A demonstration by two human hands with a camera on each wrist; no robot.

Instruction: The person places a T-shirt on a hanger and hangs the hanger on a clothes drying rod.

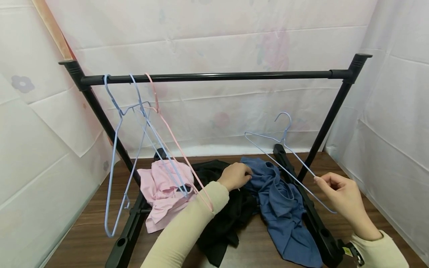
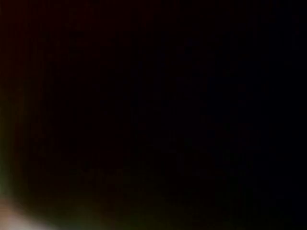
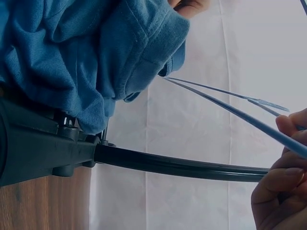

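My right hand (image 1: 345,197) pinches a light blue clothes hanger (image 1: 299,158) by one of its shoulder wires, its hook pointing up. In the right wrist view the fingers (image 3: 278,191) are bent round the blue wire. My left hand (image 1: 235,175) grips the upper left edge of a crumpled blue shirt (image 1: 279,208); its fingertips are partly hidden by the cloth. Under the left forearm lies a black garment (image 1: 231,216), and a pink garment (image 1: 164,190) is to its left. The left wrist view is almost wholly dark.
A black rack with a crossbar (image 1: 214,77) stands over the wooden table (image 1: 83,230). On the bar's left end hang blue hangers (image 1: 112,167) and a pink hanger (image 1: 174,137), which overlaps my left sleeve in view. The rack's right foot (image 1: 321,230) runs beside the blue shirt.
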